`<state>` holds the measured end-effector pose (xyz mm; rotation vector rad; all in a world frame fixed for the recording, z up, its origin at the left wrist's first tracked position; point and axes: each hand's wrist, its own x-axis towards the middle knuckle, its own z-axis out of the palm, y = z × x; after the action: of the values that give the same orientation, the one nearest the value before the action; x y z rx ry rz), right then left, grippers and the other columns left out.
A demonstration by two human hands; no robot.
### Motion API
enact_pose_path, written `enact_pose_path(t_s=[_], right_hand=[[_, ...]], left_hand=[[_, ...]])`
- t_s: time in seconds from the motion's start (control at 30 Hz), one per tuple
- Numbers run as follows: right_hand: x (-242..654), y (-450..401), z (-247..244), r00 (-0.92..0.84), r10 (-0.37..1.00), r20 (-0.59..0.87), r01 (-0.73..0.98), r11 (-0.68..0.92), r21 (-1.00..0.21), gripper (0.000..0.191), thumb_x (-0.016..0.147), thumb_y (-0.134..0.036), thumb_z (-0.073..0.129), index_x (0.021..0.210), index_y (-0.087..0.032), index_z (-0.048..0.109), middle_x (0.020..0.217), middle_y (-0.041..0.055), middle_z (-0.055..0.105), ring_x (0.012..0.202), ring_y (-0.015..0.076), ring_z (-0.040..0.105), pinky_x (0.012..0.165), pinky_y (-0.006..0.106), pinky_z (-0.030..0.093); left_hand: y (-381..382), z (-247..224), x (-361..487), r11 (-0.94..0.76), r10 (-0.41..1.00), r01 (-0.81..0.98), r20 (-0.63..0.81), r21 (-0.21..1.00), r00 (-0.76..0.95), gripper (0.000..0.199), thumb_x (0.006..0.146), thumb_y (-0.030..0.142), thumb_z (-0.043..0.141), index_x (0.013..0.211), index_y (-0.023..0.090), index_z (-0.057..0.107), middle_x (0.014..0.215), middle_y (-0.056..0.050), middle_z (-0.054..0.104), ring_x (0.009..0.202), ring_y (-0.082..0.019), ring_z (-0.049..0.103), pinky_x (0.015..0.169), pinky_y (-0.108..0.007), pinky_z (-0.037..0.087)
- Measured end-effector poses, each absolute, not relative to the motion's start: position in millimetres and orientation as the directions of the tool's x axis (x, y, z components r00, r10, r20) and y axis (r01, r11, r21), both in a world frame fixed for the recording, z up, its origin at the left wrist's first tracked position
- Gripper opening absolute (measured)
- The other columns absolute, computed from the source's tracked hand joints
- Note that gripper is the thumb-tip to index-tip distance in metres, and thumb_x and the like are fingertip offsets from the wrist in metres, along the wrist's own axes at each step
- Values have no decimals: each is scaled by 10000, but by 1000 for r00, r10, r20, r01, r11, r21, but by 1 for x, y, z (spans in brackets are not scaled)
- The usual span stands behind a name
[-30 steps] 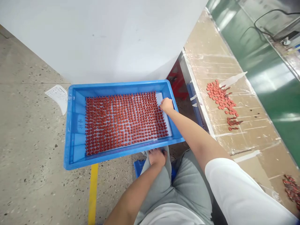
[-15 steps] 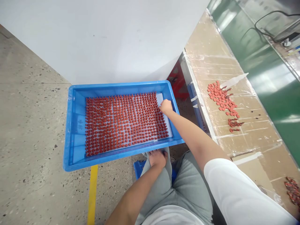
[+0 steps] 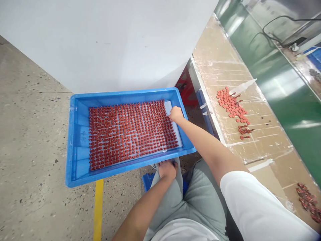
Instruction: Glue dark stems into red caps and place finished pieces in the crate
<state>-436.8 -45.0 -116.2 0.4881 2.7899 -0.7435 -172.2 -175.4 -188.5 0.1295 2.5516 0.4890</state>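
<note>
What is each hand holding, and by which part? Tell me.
The right hand, beside the red pieces, hides whether it pinches one, so its hold cannot be told. The left hand rests on the leg, with nothing seen in it.

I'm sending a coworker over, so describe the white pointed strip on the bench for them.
Right of the blue plastic bin runs a brown-topped workbench. On it lies a cluster of red discs. The white pointed strip sits against that cluster, long and tapering beside small, round neighbours.

White short-sleeved top (image 3: 260, 204), loose grey-green trousers (image 3: 204, 194), creased at the lap
</note>
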Motion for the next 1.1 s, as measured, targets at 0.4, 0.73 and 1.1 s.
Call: enact_pose_path(t_s=[0.4, 0.73, 1.1], right_hand=[[-381, 48, 93, -964, 259, -68, 267, 915, -303, 146, 752, -206, 695, 865, -113, 706, 659, 20, 639, 857, 255, 668, 840, 392, 512], [-210, 143, 115, -801, 551, -236, 551, 831, 72, 231, 669, -202, 740, 900, -194, 725, 840, 16, 742, 680, 158, 672, 712, 261, 498], [-201, 154, 72, -652, 670, -355, 752, 631, -190, 303, 776, -432, 653, 667, -154, 706, 585, 65, 694, 496, 165, 655, 502, 249, 518]], left_hand=[[-174, -193, -172, 953, 187, 61, -416, 297, -890, 472, 860, 411, 389, 1113, 64, 585, 1079, -225, 625, 1010, -334, 576, 780, -407, 425], [-171, -203, -169, 952, 208, 106, -357, 285, -911, 523, 849, 436, 411, 1175, 42, 521, 1089, -237, 606, 993, -334, 589, 758, -408, 447], [-171, -206, -167, 957, 201, 116, -318, 265, -927, 529, 859, 449, 404, 1202, 55, 486, 1074, -232, 600, 985, -329, 585, 758, -405, 456]])
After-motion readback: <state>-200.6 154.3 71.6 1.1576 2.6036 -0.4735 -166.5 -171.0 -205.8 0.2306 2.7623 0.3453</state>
